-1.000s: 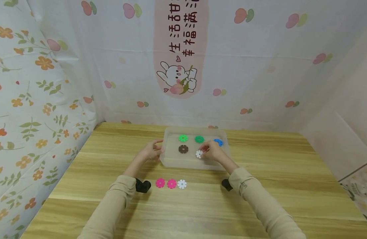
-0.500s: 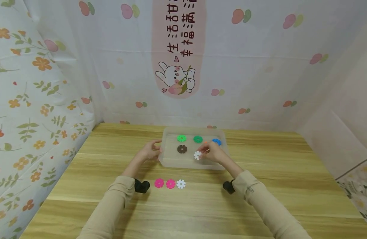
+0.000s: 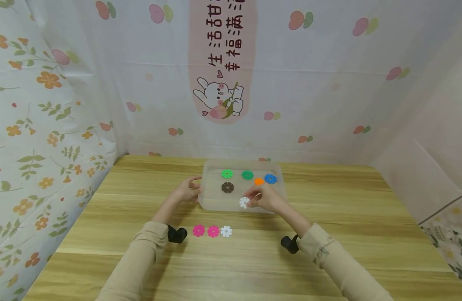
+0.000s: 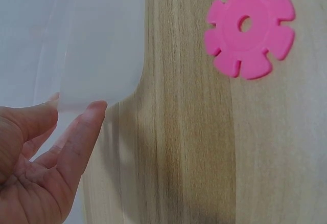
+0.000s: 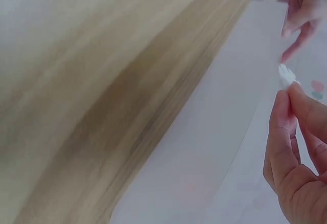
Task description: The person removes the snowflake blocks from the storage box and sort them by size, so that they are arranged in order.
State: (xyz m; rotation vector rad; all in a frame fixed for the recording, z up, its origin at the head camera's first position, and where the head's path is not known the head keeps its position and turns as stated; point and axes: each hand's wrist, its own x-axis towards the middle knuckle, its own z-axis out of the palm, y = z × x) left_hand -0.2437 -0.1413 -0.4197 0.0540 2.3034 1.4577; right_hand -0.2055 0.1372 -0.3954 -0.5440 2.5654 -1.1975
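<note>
My right hand [image 3: 267, 198] pinches a white notched plastic disc [image 3: 244, 202] between thumb and fingers, over the front wall of a translucent plastic box [image 3: 217, 205]. The right wrist view catches this disc [image 5: 286, 74] edge-on at the fingertips. My left hand [image 3: 186, 189] holds the box's left end; its thumb and fingers [image 4: 84, 137] grip the wall in the left wrist view. Inside the box lie a light green disc [image 3: 227, 174], a dark green disc [image 3: 247, 175], a blue disc [image 3: 270, 179], an orange disc [image 3: 259, 182], partly covered, and a brown disc [image 3: 227, 187].
In front of the box, a row on the wooden table [image 3: 253, 267] holds a pink disc [image 3: 198, 230], a second pink disc [image 3: 213, 231] and a white disc [image 3: 226, 231]. A patterned cloth [image 3: 148, 83] hangs behind the table, and flowered cloth [image 3: 46, 146] lines the left side.
The right hand has drawn the white disc toward the front wall of the box, uncovering the orange and blue discs. The left hand keeps its place on the box.
</note>
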